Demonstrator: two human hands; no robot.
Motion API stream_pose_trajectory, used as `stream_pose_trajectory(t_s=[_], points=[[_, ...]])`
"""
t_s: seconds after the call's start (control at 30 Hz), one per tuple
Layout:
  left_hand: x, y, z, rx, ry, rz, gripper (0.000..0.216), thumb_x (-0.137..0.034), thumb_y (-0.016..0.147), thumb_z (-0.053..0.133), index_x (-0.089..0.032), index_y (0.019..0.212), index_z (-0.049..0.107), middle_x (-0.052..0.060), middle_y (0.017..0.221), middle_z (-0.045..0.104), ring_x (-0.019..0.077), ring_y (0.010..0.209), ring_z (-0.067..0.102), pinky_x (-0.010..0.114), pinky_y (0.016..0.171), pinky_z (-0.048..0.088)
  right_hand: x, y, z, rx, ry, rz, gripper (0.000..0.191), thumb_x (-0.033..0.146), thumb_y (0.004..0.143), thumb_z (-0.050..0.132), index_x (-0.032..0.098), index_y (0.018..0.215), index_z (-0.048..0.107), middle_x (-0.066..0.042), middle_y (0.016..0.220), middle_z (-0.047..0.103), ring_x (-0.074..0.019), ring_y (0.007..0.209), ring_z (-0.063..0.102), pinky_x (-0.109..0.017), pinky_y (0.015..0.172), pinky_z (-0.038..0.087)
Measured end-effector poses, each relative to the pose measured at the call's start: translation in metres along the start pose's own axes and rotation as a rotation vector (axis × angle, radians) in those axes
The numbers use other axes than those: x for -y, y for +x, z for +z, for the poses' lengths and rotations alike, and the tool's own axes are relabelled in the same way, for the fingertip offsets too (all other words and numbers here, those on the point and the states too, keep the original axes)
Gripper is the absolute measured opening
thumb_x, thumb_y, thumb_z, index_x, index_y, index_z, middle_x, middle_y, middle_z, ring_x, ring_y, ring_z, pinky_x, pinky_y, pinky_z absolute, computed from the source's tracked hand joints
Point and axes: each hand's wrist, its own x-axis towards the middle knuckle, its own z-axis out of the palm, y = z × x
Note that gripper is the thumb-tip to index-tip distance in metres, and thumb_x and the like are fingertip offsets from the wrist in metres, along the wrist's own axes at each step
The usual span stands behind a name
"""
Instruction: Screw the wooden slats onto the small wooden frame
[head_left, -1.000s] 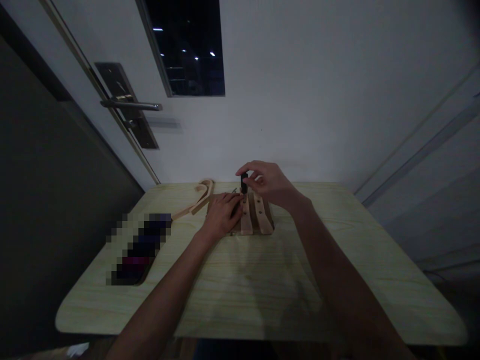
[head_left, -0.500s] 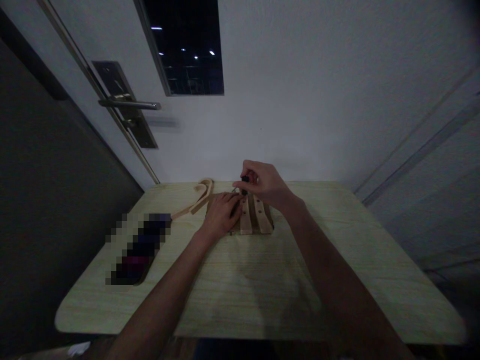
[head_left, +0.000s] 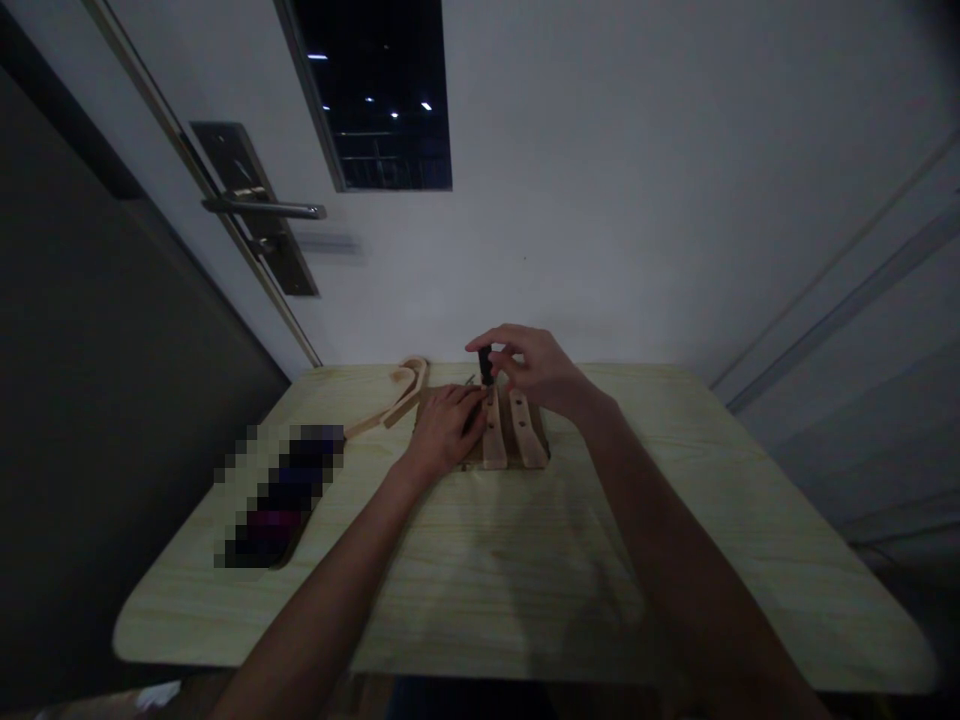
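Note:
A wooden piece with a brown base (head_left: 468,460) and two pale curved strips (head_left: 493,450) lies near the back of the table. Dark round spots, like screws or holes, show on the strips. My left hand (head_left: 442,430) lies flat over its left part, fingers stretched towards the nearer strip. Above that strip's far end stands a black-handled screwdriver (head_left: 485,366), upright, its tip hidden. My right hand (head_left: 532,370) has its fingers loosely round the handle, the forefinger reaching across the top.
A curved wooden hook (head_left: 411,385) lies left of my hands, beside a small thin metal item (head_left: 470,379). A dark, blurred-out phone-like object (head_left: 292,500) is at the table's left. Behind the table (head_left: 675,560) stands a white door with a handle (head_left: 277,210).
My right hand has loosened from a tighter pinch; its forefinger has stretched out to the left and more of the black handle shows. My left hand keeps its place on the wooden piece.

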Motion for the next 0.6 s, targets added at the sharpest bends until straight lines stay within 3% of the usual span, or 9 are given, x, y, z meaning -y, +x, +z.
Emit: stream_pose_trajectory(t_s=[0.17, 0.27, 0.43, 0.6], points=[[-0.001, 0.0, -0.001, -0.006, 0.01, -0.009, 0.034, -0.028, 0.098, 0.047, -0.013, 0.125, 0.062, 0.014, 0.124, 0.067, 0.0293, 0.115, 0.059, 0.049, 0.101, 0.047, 0.001, 0.001, -0.001, -0.08, -0.103, 0.039, 0.02, 0.016, 0.08, 0.062, 0.018, 0.096, 0.073, -0.005, 0.096, 0.073, -0.0109, 0.065, 0.057, -0.027, 0.068, 0.047], [-0.001, 0.0, -0.002, -0.003, 0.015, -0.005, 0.035, -0.029, 0.098, 0.047, -0.013, 0.125, 0.062, 0.014, 0.124, 0.067, 0.0294, 0.114, 0.059, 0.049, 0.101, 0.047, 0.005, 0.002, -0.002, -0.112, -0.146, 0.093, 0.012, 0.025, 0.076, 0.072, 0.017, 0.085, 0.069, -0.003, 0.083, 0.071, -0.01, 0.059, 0.052, -0.026, 0.063, 0.042], [-0.002, 0.0, -0.002, -0.007, 0.017, 0.0, 0.033, -0.026, 0.096, 0.049, -0.014, 0.124, 0.063, 0.013, 0.125, 0.066, 0.0295, 0.116, 0.059, 0.049, 0.101, 0.047, 0.01, 0.0, 0.0, -0.128, -0.206, 0.182, 0.035, 0.039, 0.072, 0.077, 0.021, 0.069, 0.048, 0.004, 0.06, 0.054, -0.0101, 0.056, 0.046, -0.025, 0.057, 0.033], [-0.001, 0.0, -0.001, -0.02, 0.011, 0.002, 0.032, -0.026, 0.096, 0.05, -0.015, 0.123, 0.063, 0.013, 0.125, 0.067, 0.029, 0.117, 0.059, 0.049, 0.102, 0.047, 0.007, 0.0, 0.005, -0.125, -0.114, 0.146, 0.034, 0.041, 0.076, 0.074, 0.021, 0.075, 0.046, 0.004, 0.067, 0.056, -0.0092, 0.056, 0.048, -0.025, 0.058, 0.036]])
